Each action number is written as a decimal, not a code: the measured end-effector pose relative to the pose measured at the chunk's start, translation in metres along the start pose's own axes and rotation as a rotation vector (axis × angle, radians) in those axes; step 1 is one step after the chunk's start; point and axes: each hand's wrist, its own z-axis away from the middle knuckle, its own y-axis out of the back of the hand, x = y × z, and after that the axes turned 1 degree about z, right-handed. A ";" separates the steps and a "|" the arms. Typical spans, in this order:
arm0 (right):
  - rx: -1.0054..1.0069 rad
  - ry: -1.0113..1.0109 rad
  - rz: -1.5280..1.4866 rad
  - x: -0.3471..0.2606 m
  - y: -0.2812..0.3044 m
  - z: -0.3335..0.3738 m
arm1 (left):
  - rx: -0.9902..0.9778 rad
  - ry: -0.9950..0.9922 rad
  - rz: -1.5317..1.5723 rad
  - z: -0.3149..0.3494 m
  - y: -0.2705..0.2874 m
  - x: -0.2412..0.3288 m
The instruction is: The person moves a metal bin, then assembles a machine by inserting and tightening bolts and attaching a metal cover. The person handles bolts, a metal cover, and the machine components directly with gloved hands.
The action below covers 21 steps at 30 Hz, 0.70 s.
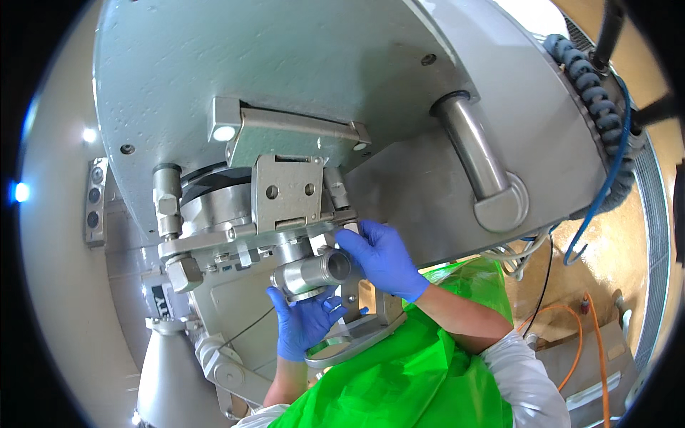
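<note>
A short steel pipe fitting (308, 274) with a round open end hangs beneath the flange plate (242, 239) of a large steel machine. My left hand (305, 324) cups the fitting's underside from below, thumb up on its left and fingers curled at its lower right. My right hand (383, 258) is closed at the plate's right end, around a steel nut (349, 227) that the fingers partly hide. A matching large hex nut (184, 274) shows at the plate's left end. Both hands wear blue gloves.
Above is the machine's broad steel housing (307, 53) with a hinge block (287, 191). A thick bent steel tube (478, 153) stands out to the right. A steel cone (171, 378) is at lower left. Blue (619, 160) and orange (576, 328) hoses run on the right.
</note>
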 end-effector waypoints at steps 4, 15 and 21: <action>-0.135 -0.017 -0.295 0.017 0.000 -0.003 | 0.056 -0.009 0.025 0.002 0.003 0.003; 0.075 0.258 0.147 0.009 0.006 -0.001 | 0.258 -0.119 -0.287 0.008 -0.012 0.004; -0.216 -0.475 -0.666 0.002 0.004 0.004 | 0.324 -0.095 -0.271 0.008 0.001 0.001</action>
